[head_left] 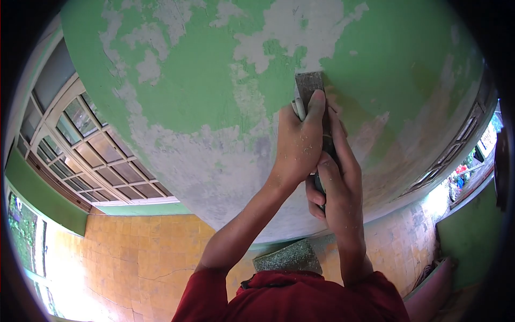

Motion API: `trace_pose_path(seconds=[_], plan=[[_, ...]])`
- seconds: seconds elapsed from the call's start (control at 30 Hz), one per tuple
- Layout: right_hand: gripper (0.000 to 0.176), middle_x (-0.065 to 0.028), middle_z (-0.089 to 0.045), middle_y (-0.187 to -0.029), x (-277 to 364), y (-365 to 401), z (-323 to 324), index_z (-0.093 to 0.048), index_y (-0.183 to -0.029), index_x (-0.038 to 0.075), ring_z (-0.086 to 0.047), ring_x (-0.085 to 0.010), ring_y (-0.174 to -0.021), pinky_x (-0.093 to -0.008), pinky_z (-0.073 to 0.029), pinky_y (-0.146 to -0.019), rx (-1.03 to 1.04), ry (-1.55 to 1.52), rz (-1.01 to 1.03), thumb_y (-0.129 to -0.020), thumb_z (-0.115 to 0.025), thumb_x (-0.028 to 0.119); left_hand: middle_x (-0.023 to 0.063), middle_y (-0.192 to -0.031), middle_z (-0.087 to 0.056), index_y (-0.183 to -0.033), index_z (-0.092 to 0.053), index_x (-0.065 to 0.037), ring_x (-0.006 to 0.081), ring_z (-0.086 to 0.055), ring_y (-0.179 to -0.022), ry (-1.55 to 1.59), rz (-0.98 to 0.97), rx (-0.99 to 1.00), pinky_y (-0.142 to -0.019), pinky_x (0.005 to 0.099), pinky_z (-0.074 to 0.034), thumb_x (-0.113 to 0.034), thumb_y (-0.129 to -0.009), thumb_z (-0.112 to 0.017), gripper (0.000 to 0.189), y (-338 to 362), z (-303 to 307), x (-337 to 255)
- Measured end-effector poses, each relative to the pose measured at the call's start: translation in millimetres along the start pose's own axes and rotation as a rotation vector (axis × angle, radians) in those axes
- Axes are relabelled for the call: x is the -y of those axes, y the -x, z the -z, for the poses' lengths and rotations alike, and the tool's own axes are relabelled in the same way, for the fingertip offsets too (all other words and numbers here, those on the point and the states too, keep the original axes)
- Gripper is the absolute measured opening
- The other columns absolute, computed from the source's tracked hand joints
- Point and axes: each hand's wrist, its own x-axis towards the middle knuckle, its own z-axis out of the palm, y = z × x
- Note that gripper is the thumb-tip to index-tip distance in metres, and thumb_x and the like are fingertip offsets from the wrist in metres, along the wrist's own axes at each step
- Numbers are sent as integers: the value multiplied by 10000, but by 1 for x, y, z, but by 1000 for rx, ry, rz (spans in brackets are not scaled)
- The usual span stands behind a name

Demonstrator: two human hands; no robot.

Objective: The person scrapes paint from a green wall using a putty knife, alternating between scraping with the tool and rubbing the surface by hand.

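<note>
A flat metal scraper (pixel 309 82) meets the wall (pixel 198 96), whose green paint is peeled away in patches to grey-white plaster. Around the upper part of the scraper my left hand (pixel 300 142) is closed, with the thumb pressed along the blade. Small paint flakes speckle its back. A small pale thing (pixel 299 108) shows at its fingers; I cannot make out what it is. Lower down, my right hand (pixel 340 188) grips the dark handle, its fingers wrapped round it. Part of the scraper is hidden behind both hands.
Below the wall, a flake-covered block or board (pixel 289 257) is near my body. The floor (pixel 161 252) has yellow-orange tiles. To the left stands a white-framed glass-paned door (pixel 86 139). A slatted window or vent (pixel 456 150) and a low green wall (pixel 472 231) are at right.
</note>
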Motion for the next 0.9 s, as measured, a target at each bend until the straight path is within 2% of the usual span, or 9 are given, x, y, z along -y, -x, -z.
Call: trace_pose_path(seconds=[0.13, 0.3, 0.37, 0.47, 0.53, 0.6, 0.7, 0.77, 0.9], plan=[[657, 14, -493, -832, 3, -2, 2, -220, -1654, 136, -368, -14, -495, -201, -279, -386, 4, -35, -34, -1025, -391, 65, 87, -783, -673, -971, -647, -3, 131, -633, -672, -6, 51, 16, -591, 294, -519, -289, -1086, -517, 334, -4, -4, -10], [655, 16, -491, -825, 8, -6, 0, -220, -1654, 132, -359, -16, -493, -204, -272, -388, -14, -37, -56, -1026, -395, 63, 81, -786, -669, -970, -644, -9, 131, -630, -664, -37, -17, 21, -584, 287, -517, -284, -1085, -518, 324, -15, -4, -12], [655, 21, -549, -846, 9, -12, -3, -279, -1644, 151, -374, -9, -478, -186, -259, -365, -20, -23, 61, -1010, -436, 112, 79, -785, -667, -973, -642, -9, 131, -630, -663, 4, -10, 29, -586, 288, -519, -282, -1085, -518, 320, -11, -4, -11], [645, 12, -551, -874, -5, -4, -1, -285, -1643, 155, -375, -9, -480, -186, -258, -366, -24, 4, 59, -1018, -441, 122, 75, -782, -664, -980, -640, -9, 134, -630, -660, 19, -9, 15, -589, 291, -522, -275, -1085, -517, 312, -8, -3, -4], [642, 11, -549, -880, 9, -14, -1, -288, -1642, 157, -378, -11, -483, -186, -258, -368, -19, -3, 55, -1020, -439, 122, 73, -779, -662, -983, -639, -8, 136, -631, -658, 4, -24, -16, -590, 292, -524, -270, -1085, -516, 307, -12, -4, -8], [638, 10, -547, -886, 14, -11, -3, -291, -1642, 159, -381, -12, -486, -186, -259, -369, -17, -10, 33, -1021, -436, 122, 69, -788, -662, -986, -641, -12, 135, -632, -662, 59, 5, 51, -591, 290, -524, -265, -1085, -516, 299, -19, -8, -25], [637, 10, -538, -890, 13, -5, -4, -296, -1641, 166, -384, -14, -487, -187, -263, -370, -31, -2, 39, -1022, -442, 132, 71, -804, -665, -1011, -641, -17, 135, -634, -673, 80, 26, 5, -595, 288, -524, -264, -1088, -511, 290, -6, -7, -13], [658, 1, -496, -873, 15, -8, -1, -213, -1658, 163, -382, -16, -503, -194, -269, -378, -2, 8, -8, -1032, -407, 98, 72, -811, -666, -1020, -642, -18, 135, -635, -678, 26, -32, 25, -600, 287, -526, -262, -1088, -511, 286, -22, -5, -19], [661, -2, -497, -877, 20, -14, -1, -204, -1660, 168, -384, -16, -503, -195, -272, -378, 27, 1, 36, -1035, -407, 101, 75, -806, -668, -1026, -641, -19, 136, -636, -677, -23, -45, 17, -608, 283, -529, -264, -1088, -511, 285, -21, -4, -8]])
